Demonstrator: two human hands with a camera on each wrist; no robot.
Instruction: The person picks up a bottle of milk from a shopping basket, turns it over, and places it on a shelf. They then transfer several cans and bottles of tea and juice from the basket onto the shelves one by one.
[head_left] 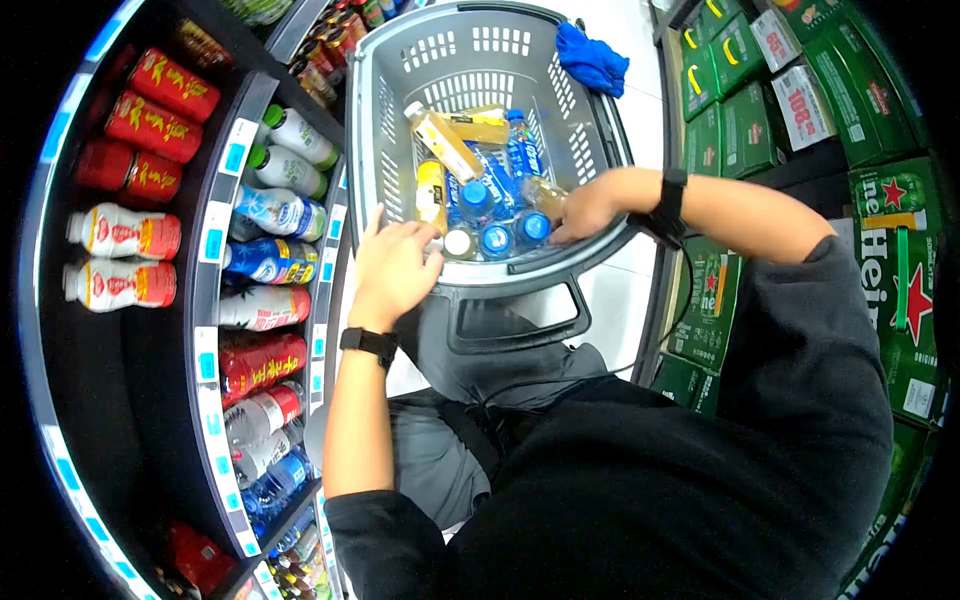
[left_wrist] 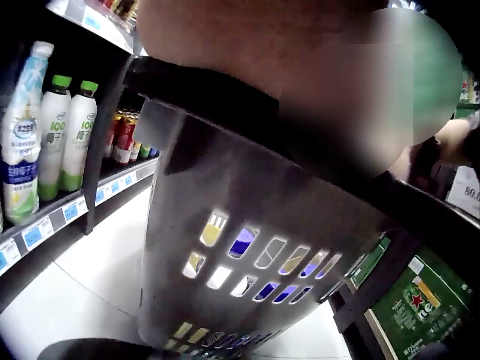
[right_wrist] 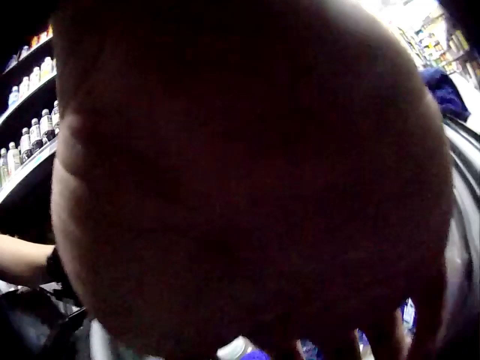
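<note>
A grey basket (head_left: pixel 400 60) holds several bottles, among them a tilted yellow-labelled bottle (head_left: pixel 445 143) and a blue-labelled bottle (head_left: pixel 522 148). My right hand (head_left: pixel 592 205) reaches over the near right side of the basket, its fingers around a bottle with pale amber liquid (head_left: pixel 543 195). In the right wrist view the palm (right_wrist: pixel 247 187) fills most of the picture, with fingers spread low down over blurred bottles. My left hand (head_left: pixel 397 268) rests on the near left rim, fingers loosely extended. Dark skin close to the lens (left_wrist: pixel 225 45) tops the left wrist view above the basket wall (left_wrist: pixel 195 172).
Shelves with bottles (head_left: pixel 275 260) and red cans (head_left: pixel 155 125) stand on the left. Green beer cartons (head_left: pixel 885 290) are stacked on the right. A blue cloth (head_left: pixel 592 62) hangs on the basket's far right rim. White floor tiles (left_wrist: pixel 97 277) show beside the basket.
</note>
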